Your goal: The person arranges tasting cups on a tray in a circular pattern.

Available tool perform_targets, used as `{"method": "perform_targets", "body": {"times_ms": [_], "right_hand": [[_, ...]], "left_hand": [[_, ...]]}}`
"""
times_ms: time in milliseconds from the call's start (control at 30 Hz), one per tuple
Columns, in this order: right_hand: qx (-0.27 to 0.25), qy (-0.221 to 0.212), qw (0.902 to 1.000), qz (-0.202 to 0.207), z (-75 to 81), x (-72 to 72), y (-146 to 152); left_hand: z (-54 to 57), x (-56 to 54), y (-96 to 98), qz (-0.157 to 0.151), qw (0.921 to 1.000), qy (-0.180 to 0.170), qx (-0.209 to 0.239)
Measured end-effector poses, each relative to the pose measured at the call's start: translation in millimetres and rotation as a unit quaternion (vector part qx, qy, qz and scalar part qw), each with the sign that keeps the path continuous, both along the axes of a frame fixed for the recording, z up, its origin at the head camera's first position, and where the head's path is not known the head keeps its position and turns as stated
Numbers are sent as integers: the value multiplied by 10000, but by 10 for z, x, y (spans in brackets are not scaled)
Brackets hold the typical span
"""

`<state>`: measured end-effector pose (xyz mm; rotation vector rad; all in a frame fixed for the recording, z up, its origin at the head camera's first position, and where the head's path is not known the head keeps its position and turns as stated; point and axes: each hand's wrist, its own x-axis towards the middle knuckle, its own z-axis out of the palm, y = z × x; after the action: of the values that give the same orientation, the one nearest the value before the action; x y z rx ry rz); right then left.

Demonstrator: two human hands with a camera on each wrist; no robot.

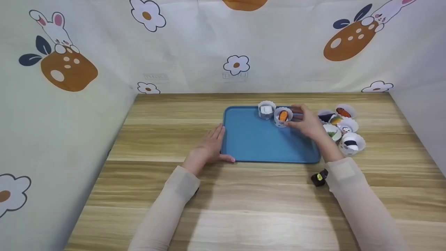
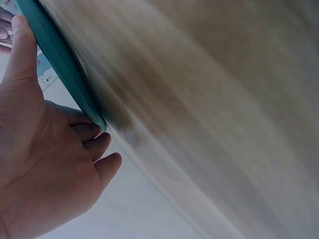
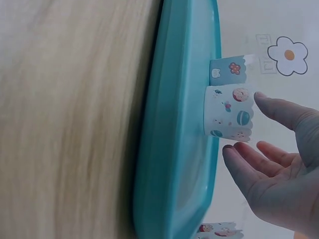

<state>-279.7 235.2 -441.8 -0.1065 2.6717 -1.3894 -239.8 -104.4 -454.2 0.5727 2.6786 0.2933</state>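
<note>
A blue rectangular tray (image 1: 264, 144) lies on the wooden table. My left hand (image 1: 209, 144) rests against its left edge, fingers straight and thumb along the front corner; the left wrist view shows fingertips (image 2: 102, 142) by the tray rim. Near the tray's back edge stand two paper cups: one with white pieces (image 1: 266, 109), and a patterned cup (image 3: 227, 112) holding an orange-topped toy sushi-like piece (image 1: 283, 115). Around that second cup my right hand (image 1: 306, 122) is spread, thumb and fingers apart; in the right wrist view gaps show between fingertips and cup.
Right of the tray, several scalloped paper cups cluster, including one with a white and black piece (image 1: 351, 143) and one with a red-orange piece (image 1: 343, 112). Small black pieces (image 1: 318, 177) lie by my right sleeve. Patterned wall sheeting (image 1: 195, 45) borders the table.
</note>
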Motion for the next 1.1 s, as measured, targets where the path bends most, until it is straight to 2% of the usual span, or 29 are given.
{"method": "perform_targets", "body": {"times_ms": [500,733,1100], "right_hand": [[-205,12,9998,84,128,205,127],[-188,107,9997,124,151,274,219],[-157,172,9997,48,214,398,369]], "left_hand": [[-14,-15,2,40,10000,-34,-55],[-3,-15,7,-33,9998,43,-175],[8,-7,12,17,9998,-19,-194]]}}
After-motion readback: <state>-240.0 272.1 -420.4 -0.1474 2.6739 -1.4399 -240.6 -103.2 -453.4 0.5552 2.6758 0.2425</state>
